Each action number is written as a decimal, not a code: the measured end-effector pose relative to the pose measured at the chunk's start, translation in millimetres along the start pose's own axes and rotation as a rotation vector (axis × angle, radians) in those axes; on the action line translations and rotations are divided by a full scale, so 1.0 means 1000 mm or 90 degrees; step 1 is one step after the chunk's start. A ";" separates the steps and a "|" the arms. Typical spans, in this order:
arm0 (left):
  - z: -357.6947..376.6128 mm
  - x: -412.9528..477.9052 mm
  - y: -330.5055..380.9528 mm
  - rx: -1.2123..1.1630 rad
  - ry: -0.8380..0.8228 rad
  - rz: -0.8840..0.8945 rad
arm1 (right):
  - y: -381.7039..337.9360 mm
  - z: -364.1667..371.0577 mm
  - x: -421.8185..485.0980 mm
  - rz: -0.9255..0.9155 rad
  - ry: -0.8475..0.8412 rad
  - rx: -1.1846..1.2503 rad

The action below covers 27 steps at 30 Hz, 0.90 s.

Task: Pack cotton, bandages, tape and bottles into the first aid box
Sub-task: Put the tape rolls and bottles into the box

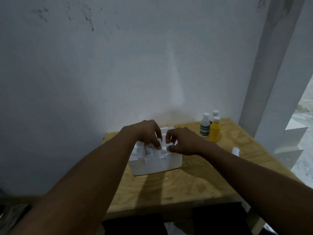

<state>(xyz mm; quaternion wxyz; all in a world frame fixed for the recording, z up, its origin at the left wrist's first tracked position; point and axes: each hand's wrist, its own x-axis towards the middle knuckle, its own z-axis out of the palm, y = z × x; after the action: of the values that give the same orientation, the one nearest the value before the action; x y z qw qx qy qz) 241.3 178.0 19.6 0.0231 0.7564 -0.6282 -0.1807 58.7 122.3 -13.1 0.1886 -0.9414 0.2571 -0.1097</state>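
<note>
Left hand [146,133], right hand [186,141] atop white compartmented box [156,165]

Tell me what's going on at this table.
A person is packing a white box on a wooden table. The right hand pinches a small white piece over the box. The left hand reaches in beside it, but its grip is unclear. Three bottles stand outside the box, behind it to the right, not yet packed.

Matt white box [155,164]; grained plywood table [194,184]
</note>
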 end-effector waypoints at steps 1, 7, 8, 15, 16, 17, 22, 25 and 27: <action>0.001 0.000 0.000 0.005 -0.008 0.000 | -0.002 -0.002 -0.001 -0.005 -0.010 0.002; 0.001 -0.001 0.004 0.039 -0.103 -0.020 | -0.007 -0.009 -0.003 -0.010 -0.058 0.061; 0.001 -0.001 0.004 0.039 -0.118 -0.029 | -0.006 -0.009 -0.004 -0.006 -0.067 0.070; -0.001 -0.002 0.004 0.001 -0.153 -0.050 | -0.005 -0.008 -0.004 0.015 -0.086 0.086; -0.001 -0.002 0.005 -0.001 -0.155 -0.052 | -0.005 -0.008 -0.004 0.015 -0.085 0.082; -0.001 -0.003 0.005 -0.003 -0.158 -0.053 | -0.004 -0.008 -0.004 0.012 -0.085 0.079; -0.004 -0.001 0.007 -0.012 -0.158 -0.058 | -0.002 -0.009 -0.003 0.003 -0.082 0.077; -0.005 -0.001 0.008 -0.014 -0.164 -0.057 | -0.002 -0.010 -0.001 0.005 -0.081 0.060; -0.006 -0.001 0.008 -0.015 -0.166 -0.054 | -0.001 -0.010 0.000 0.006 -0.078 0.050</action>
<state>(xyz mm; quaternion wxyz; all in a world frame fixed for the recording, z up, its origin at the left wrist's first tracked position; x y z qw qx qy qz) 235.2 175.9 27.1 -0.0575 0.7520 -0.5912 -0.2858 55.8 120.4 -4.0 0.2409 -0.9371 0.2449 -0.0612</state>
